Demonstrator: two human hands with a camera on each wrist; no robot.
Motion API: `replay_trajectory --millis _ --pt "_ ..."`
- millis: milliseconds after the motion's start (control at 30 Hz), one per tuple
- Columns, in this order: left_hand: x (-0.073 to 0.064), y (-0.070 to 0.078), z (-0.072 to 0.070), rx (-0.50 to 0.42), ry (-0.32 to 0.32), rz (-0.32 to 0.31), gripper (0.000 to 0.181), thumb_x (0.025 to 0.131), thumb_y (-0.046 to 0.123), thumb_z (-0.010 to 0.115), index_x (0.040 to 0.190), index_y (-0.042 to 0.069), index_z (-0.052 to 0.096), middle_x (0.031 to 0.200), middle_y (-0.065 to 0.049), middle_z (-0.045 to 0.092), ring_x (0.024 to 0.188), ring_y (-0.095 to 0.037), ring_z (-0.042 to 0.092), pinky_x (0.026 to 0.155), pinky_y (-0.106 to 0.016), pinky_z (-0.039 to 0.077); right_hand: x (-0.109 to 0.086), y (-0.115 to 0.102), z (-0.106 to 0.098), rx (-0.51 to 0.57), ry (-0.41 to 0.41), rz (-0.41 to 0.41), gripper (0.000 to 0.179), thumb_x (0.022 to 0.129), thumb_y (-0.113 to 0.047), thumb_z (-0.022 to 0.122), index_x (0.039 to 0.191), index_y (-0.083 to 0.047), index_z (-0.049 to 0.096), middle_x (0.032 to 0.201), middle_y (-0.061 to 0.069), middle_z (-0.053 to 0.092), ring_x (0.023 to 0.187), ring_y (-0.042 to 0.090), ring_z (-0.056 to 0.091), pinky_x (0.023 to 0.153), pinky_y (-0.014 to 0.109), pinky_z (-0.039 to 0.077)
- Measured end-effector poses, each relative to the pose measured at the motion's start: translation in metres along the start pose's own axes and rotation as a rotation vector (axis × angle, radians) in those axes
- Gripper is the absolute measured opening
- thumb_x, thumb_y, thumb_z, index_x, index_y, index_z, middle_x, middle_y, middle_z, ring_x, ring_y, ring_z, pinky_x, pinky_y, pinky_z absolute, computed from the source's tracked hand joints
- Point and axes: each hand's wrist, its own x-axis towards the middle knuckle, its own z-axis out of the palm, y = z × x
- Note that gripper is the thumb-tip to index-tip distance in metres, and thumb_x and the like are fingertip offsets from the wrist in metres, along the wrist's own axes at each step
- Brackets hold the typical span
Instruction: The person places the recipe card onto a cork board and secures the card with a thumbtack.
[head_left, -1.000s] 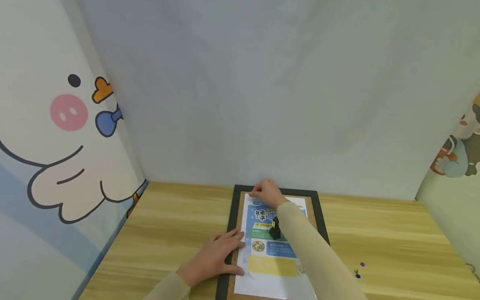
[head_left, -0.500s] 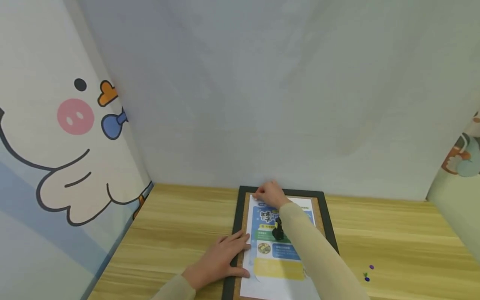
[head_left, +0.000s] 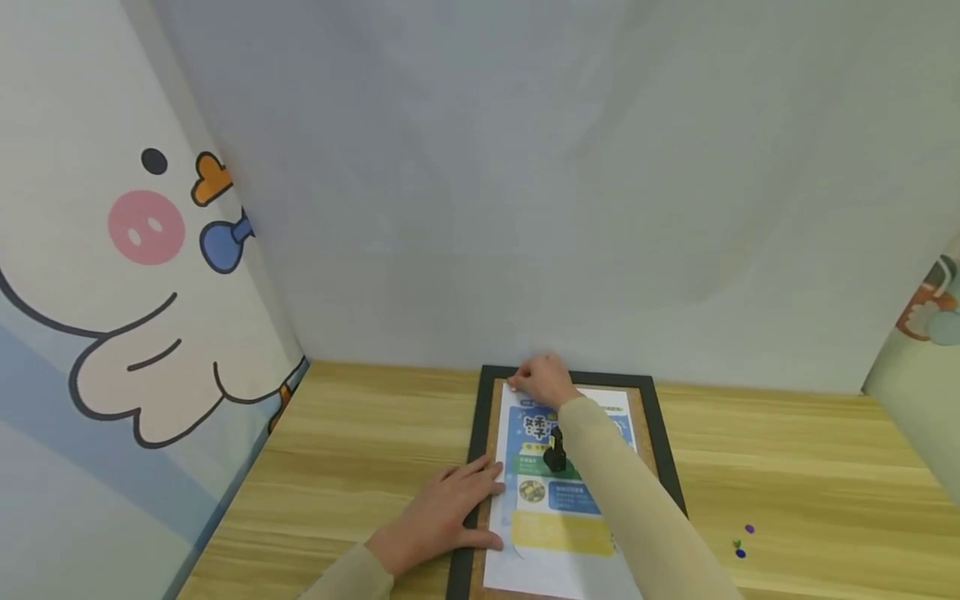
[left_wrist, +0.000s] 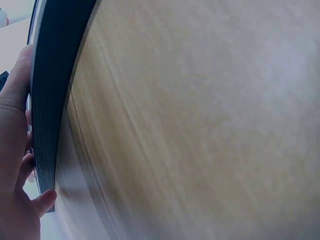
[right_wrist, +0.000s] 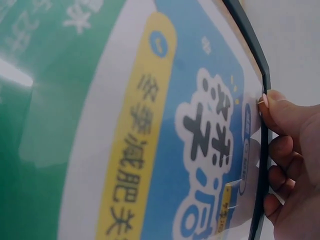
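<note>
A printed poster [head_left: 562,533] in blue, green and yellow lies on a cork board with a black frame [head_left: 663,433]. My right hand [head_left: 546,382] is at the poster's top left corner. Its thumb and index finger pinch a small pale pink thumbtack [right_wrist: 265,101], whose thin metal point faces the poster. The other fingers curl near the frame in the right wrist view. My left hand [head_left: 450,510] rests across the left side of the frame, fingers spread, fingertips on the poster's edge. In the left wrist view, the left hand [left_wrist: 15,145] lies along the dark frame.
On the wooden table [head_left: 360,442], right of the board, lie a purple tack [head_left: 750,528], a blue tack [head_left: 741,553] and a small green piece [head_left: 737,543]. A grey wall [head_left: 450,208] rises just behind the board. A cartoon-printed panel [head_left: 142,333] stands at the left.
The head view has shifted slightly, so the board appears a little further right. Both hands keep their places on the poster, the right still at its top left corner.
</note>
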Motion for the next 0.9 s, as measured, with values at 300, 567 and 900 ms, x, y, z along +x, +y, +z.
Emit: replay_trajectory --millis 300,567,900 --pt "-0.0002 0.0005 0.0008 0.007 0.008 0.016 0.071 0.083 0.067 0.048 0.137 0.022 0.046 0.152 0.0 0.029 0.141 -0.02 0.022 0.1 -0.055 0.033 0.0001 0.0006 -0.0028 -0.092 -0.008 -0.113 0.018 0.089 -0.029 0.064 0.079 -0.016 0.071 0.073 -0.004 0.061 0.079 0.018 0.049 0.08 0.038 0.04" --pt "-0.0025 0.0003 0.0031 0.04 0.05 0.06 0.069 0.084 0.064 0.049 0.137 0.02 0.046 0.152 -0.002 0.03 0.14 -0.022 0.023 0.099 -0.055 0.034 0.0014 0.0028 -0.0011 -0.251 0.014 -0.288 0.021 0.092 -0.025 0.061 0.073 -0.017 0.061 0.069 -0.004 0.056 0.072 0.016 0.049 0.078 0.038 0.041" --pt "-0.0031 0.0003 0.0047 0.025 0.046 0.046 0.07 0.085 0.065 0.047 0.14 0.021 0.043 0.153 0.0 0.027 0.141 -0.021 0.021 0.097 -0.06 0.032 -0.0063 -0.0018 0.0015 -0.376 0.047 -0.26 0.017 0.093 -0.027 0.058 0.086 -0.012 0.062 0.087 0.005 0.06 0.092 0.025 0.053 0.086 0.042 0.042"
